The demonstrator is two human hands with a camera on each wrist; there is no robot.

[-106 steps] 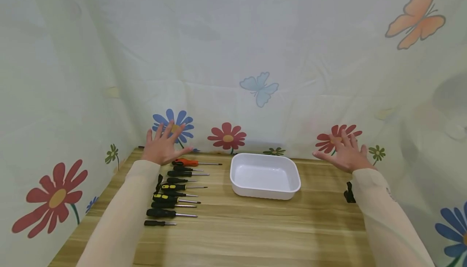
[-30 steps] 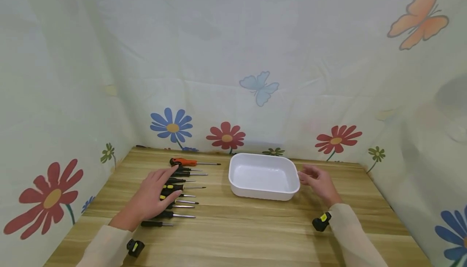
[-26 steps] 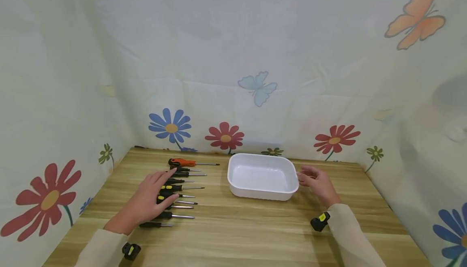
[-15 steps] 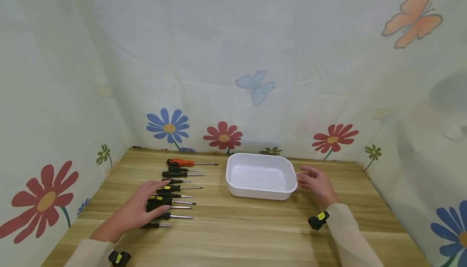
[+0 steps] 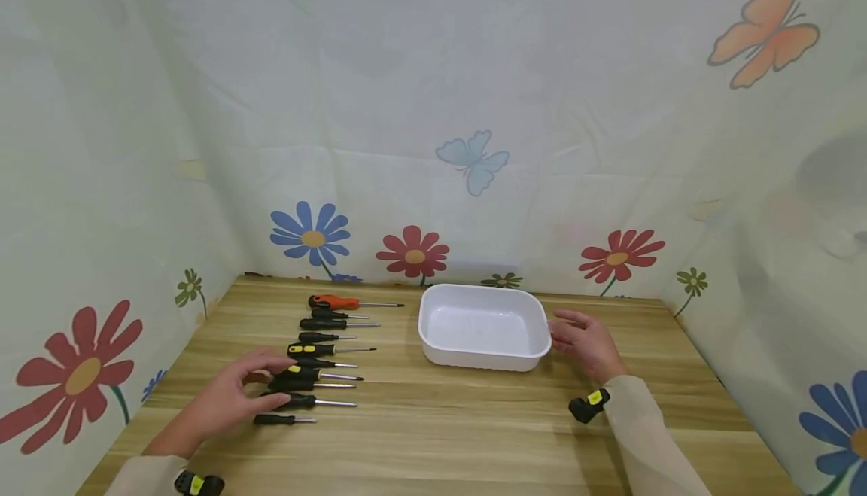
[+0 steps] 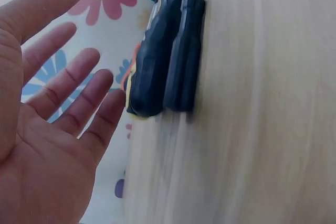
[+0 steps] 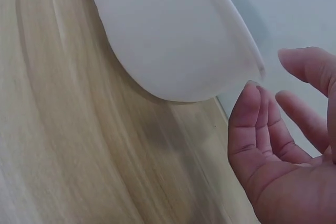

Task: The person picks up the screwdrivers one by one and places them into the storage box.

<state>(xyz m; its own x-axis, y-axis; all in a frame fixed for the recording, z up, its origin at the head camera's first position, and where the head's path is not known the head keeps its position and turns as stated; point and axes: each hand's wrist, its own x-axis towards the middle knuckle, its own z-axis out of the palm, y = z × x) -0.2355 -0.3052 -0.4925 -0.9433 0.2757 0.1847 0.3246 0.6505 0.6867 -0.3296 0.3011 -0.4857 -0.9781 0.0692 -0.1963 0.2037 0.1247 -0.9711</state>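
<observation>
Several screwdrivers lie in a column on the left of the table, shafts pointing right. My left hand [image 5: 226, 398] hovers by the handles of the nearer ones, fingers loosely bent and holding nothing. Beside its fingertips are a large black screwdriver [image 6: 155, 51] and a smaller black screwdriver [image 6: 185, 56]. At the back is an orange-handled screwdriver [image 5: 335, 302]; a black-and-yellow screwdriver [image 5: 311, 349] lies midway. My right hand [image 5: 588, 344] is at the right end of a white rectangular tray [image 5: 484, 359]. Its fingers are loosely bent near the wall [image 7: 173, 51]; I cannot tell whether they touch it.
The wood-grain table [image 5: 433, 436] is bounded by a flower-printed white curtain [image 5: 366, 104] at the back and both sides. A small black device [image 5: 589, 406] sits at my right wrist, another device [image 5: 199, 483] at my left.
Both hands came down from raised and spread. The left then slid back along the screwdriver handles toward the near end, uncovering the farther ones. The right has stayed beside the tray.
</observation>
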